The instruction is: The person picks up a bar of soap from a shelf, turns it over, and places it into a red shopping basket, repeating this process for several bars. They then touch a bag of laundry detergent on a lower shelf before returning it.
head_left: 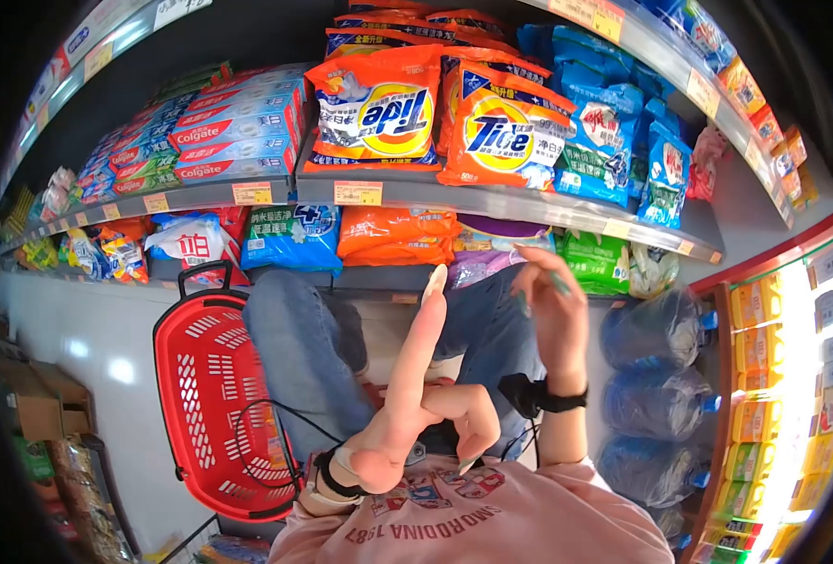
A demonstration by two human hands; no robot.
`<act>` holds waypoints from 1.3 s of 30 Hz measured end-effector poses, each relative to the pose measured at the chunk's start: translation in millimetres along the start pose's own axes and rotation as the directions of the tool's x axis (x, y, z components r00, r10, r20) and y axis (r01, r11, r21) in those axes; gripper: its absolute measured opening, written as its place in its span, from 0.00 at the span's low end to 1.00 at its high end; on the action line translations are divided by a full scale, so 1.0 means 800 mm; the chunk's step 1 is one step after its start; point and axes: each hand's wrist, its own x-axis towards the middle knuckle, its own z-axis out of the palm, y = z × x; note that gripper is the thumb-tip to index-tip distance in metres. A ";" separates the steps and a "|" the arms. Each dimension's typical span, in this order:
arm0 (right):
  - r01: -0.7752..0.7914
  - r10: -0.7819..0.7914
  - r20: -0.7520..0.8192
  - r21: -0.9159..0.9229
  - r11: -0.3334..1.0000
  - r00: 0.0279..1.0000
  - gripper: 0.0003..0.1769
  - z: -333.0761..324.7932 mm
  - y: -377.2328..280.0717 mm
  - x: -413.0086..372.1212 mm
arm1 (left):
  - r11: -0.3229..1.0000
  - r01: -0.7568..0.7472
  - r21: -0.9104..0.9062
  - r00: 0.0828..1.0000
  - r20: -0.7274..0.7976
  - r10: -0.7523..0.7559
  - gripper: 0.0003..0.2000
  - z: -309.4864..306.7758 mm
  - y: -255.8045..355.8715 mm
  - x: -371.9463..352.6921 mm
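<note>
In the middle of the head view is my left hand [412,404], raised over my lap with the index finger stretched up and the other fingers bent. Nothing shows in it. My right hand [553,305] is up to the right, its fingers loosely curved and apart, holding nothing. Both wrists wear black straps. Beyond the hands, an upright orange Tide bag [506,132] and an upside-down Tide bag [374,108] stand on the shelf, touched by neither hand. An orange bag [398,235] lies on the lower shelf behind my left fingertip.
A red basket [200,404] sits on the floor at the left. Colgate boxes [238,127] fill the upper left shelf, blue detergent bags [600,136] the right. Large water bottles [656,404] stand at the right, beside a lit shelf. Cartons [50,399] are at far left.
</note>
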 end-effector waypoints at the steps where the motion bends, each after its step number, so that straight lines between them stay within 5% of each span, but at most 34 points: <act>1: 0.065 -0.064 0.010 -0.091 0.994 0.998 0.30 0.015 -0.032 -0.004 | 0.998 0.051 0.027 0.998 -0.043 -0.050 0.59 0.005 0.002 -0.001; 4: 0.340 -0.308 0.144 -0.373 0.863 0.940 0.30 0.038 -0.091 -0.010 | 0.991 -0.044 0.126 0.994 0.102 0.031 0.59 -0.001 -0.007 0.003; 10: 0.549 -0.455 0.308 -0.467 0.693 0.836 0.27 0.054 -0.125 -0.010 | 0.977 -0.116 0.180 0.984 0.153 0.089 0.59 0.002 -0.015 0.002; 32: 0.668 -0.532 0.438 -0.638 0.383 0.724 0.27 0.075 -0.126 -0.012 | 0.909 0.004 0.418 0.993 0.107 -0.053 0.61 0.004 -0.002 -0.005; 36: 0.570 -0.414 0.393 -0.537 0.622 0.821 0.30 0.066 -0.122 -0.015 | 0.894 -0.132 0.429 0.988 0.132 0.083 0.59 0.005 -0.004 -0.001; 38: 0.426 -0.370 0.227 -0.296 0.855 0.901 0.31 0.068 -0.112 -0.016 | 0.910 -0.132 0.393 0.986 0.148 0.079 0.58 0.003 -0.007 -0.007; 39: 0.402 -0.340 0.297 -0.178 0.898 0.892 0.34 0.062 -0.106 -0.014 | 0.957 -0.123 0.263 0.988 0.119 0.094 0.57 0.004 -0.010 -0.010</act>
